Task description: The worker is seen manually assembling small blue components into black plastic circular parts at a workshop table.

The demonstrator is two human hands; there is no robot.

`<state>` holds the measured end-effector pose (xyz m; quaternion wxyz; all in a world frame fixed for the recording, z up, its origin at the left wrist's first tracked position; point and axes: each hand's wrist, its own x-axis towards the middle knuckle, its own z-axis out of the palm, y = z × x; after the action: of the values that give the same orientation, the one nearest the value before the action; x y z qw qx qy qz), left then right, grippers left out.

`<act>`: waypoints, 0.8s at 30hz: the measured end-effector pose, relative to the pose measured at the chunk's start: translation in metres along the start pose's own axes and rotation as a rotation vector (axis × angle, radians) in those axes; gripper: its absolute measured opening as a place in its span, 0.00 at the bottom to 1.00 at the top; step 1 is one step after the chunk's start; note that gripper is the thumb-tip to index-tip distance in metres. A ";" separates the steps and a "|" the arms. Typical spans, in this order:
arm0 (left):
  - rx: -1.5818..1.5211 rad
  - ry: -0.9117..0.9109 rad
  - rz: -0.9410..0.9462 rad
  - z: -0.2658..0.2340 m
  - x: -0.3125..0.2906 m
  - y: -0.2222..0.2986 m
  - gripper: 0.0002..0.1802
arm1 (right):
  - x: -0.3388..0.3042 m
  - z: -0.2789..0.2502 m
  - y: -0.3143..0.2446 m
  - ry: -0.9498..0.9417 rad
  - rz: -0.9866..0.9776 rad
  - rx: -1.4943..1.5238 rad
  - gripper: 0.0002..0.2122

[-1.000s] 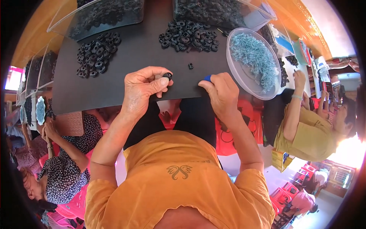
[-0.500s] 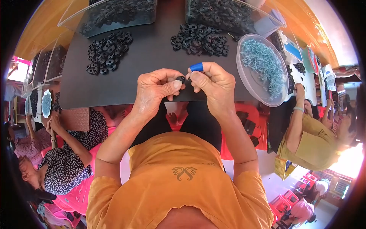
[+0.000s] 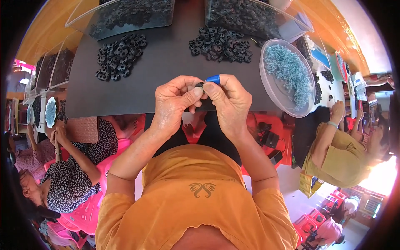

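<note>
Over the near edge of the dark table, my left hand (image 3: 173,100) is closed, pinching a small black plastic part (image 3: 199,85) between thumb and fingers. My right hand (image 3: 229,98) meets it from the other side, thumb and forefinger pressed together at the part; what they hold, if anything, is hidden. A blue finger cover (image 3: 213,79) wraps one right fingertip. Beyond my hands lie two heaps of small black parts, a left heap (image 3: 121,57) and a right heap (image 3: 220,45). Beside my right hand stands a round clear tub (image 3: 266,79) with small pale-blue spring-like pieces (image 3: 291,71).
Two clear bins, a left bin (image 3: 133,18) and a right bin (image 3: 241,16), hold many black parts at the table's far side. A person in a patterned dress (image 3: 79,183) sits at left, another in an olive shirt (image 3: 337,154) at right. A red stool (image 3: 266,125) stands under the table.
My right hand has moved left and slightly down, closing the gap to my left hand. Its thumb and forefinger now touch the black part, which stays in my left fingers.
</note>
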<state>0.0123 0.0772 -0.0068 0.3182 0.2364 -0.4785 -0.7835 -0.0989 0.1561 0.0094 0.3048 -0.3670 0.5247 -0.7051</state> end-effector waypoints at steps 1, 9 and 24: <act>-0.040 0.020 0.003 0.002 -0.001 0.000 0.08 | -0.001 0.002 0.001 0.007 -0.007 0.059 0.05; -0.098 0.087 0.006 0.001 -0.003 -0.002 0.08 | -0.005 -0.002 0.018 0.048 -0.488 -0.528 0.05; 0.152 -0.010 0.040 -0.006 -0.007 0.003 0.10 | 0.002 -0.012 -0.012 -0.062 0.091 -0.077 0.04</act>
<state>0.0223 0.0773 -0.0061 0.3124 0.2466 -0.5429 -0.7395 -0.1110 0.1638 0.0189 0.3383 -0.3760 0.5579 -0.6579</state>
